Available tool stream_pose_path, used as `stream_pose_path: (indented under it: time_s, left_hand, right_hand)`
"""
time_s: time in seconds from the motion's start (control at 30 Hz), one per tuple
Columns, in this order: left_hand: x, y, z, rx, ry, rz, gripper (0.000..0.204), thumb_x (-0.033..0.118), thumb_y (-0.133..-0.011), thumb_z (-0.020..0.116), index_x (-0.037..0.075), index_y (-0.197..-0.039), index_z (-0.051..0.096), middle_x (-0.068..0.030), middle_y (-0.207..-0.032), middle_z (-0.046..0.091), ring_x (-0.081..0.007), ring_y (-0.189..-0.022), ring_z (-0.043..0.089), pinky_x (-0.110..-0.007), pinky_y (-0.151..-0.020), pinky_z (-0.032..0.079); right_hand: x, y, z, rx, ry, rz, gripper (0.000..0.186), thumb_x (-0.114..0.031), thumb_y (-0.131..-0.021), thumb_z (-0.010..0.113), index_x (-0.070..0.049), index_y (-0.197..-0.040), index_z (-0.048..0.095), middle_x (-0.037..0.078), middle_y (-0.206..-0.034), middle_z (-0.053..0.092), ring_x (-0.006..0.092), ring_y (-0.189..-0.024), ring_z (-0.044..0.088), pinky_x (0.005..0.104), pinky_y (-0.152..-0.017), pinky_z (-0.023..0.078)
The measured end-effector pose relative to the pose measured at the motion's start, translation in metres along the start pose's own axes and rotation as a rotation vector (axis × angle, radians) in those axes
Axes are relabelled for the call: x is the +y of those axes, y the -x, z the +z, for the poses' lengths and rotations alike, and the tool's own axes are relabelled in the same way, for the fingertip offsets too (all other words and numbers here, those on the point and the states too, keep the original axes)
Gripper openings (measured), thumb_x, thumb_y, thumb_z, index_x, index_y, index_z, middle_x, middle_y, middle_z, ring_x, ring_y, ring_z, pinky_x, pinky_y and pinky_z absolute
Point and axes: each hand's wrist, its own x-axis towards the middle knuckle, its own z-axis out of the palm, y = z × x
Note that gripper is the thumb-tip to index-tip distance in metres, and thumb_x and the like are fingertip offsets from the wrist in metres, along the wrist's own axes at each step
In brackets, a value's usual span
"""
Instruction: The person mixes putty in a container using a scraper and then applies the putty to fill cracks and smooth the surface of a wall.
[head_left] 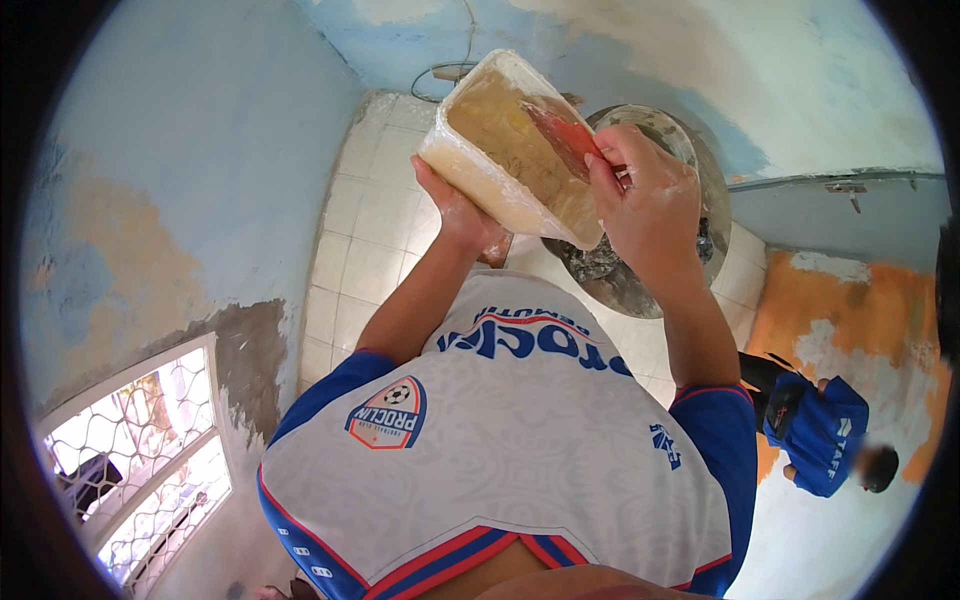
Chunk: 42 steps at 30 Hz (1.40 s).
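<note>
A white rectangular plastic tub [500, 195] rests tilted on my left hand [460, 212], which grips it from below along its near left side. Tan, pasty filler [490, 120] coats the tub's inside. Over the tub's right part, my right hand [645, 195] pinches a red putty knife [565, 138] between thumb and fingers. The knife's blade end reaches into the tub, against the filler. Most of my left fingers are hidden beneath the tub.
Behind my right hand stands a large round grey-rimmed container [700, 150] with dark crumpled material inside. White floor tiles [365, 215] lie below. A barred window [150, 450] is at lower left. A person in a blue shirt [820, 430] stands at right by an orange-patched wall [850, 310].
</note>
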Motion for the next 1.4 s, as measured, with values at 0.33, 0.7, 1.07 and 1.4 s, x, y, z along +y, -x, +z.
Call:
stream_pose_path:
  time_s: [0.33,0.7,1.07,1.4]
  left_hand:
    - [0.031,-0.041,-0.037,-0.126,0.091,0.062,0.102,0.094,-0.088,0.028,0.024,-0.163,0.032,-0.0053,-0.162,0.04,-0.0302,-0.148,0.042,-0.051,-0.12,0.04]
    - [0.054,-0.073,-0.072,-0.165,0.164,0.043,0.104,0.095,-0.087,0.032,0.024,-0.162,0.034,-0.0053,-0.162,0.041,-0.0299,-0.148,0.042,-0.051,-0.12,0.04]
    - [0.036,-0.064,-0.039,-0.112,0.112,-0.038,0.106,0.096,-0.087,0.024,0.022,-0.163,0.032,-0.0075,-0.161,0.042,-0.0307,-0.146,0.044,-0.05,-0.12,0.041]
    - [-0.04,-0.045,0.028,-0.214,0.22,-0.091,0.113,0.101,-0.081,0.022,0.025,-0.164,0.028,-0.0068,-0.163,0.04,-0.0322,-0.147,0.045,-0.052,-0.118,0.043]
  right_hand:
    - [-0.024,-0.036,0.04,0.008,0.02,-0.091,0.015,0.0,-0.085,0.076,-0.007,-0.096,0.067,0.009,-0.082,0.073,0.0257,-0.066,0.071,0.0357,-0.059,0.054]
    - [-0.028,-0.06,0.096,-0.103,0.034,-0.031,0.021,0.0,-0.083,0.076,-0.006,-0.102,0.068,0.012,-0.086,0.073,0.0309,-0.072,0.072,0.0391,-0.063,0.056]
    - [-0.008,-0.05,0.085,-0.101,0.124,0.016,0.02,-0.005,-0.085,0.076,-0.008,-0.103,0.069,0.011,-0.093,0.075,0.0325,-0.076,0.072,0.0413,-0.066,0.056]
    - [0.048,-0.024,-0.027,-0.016,-0.161,0.076,0.02,0.002,-0.085,0.079,-0.002,-0.103,0.072,0.009,-0.089,0.074,0.0185,-0.075,0.073,0.0282,-0.069,0.058]
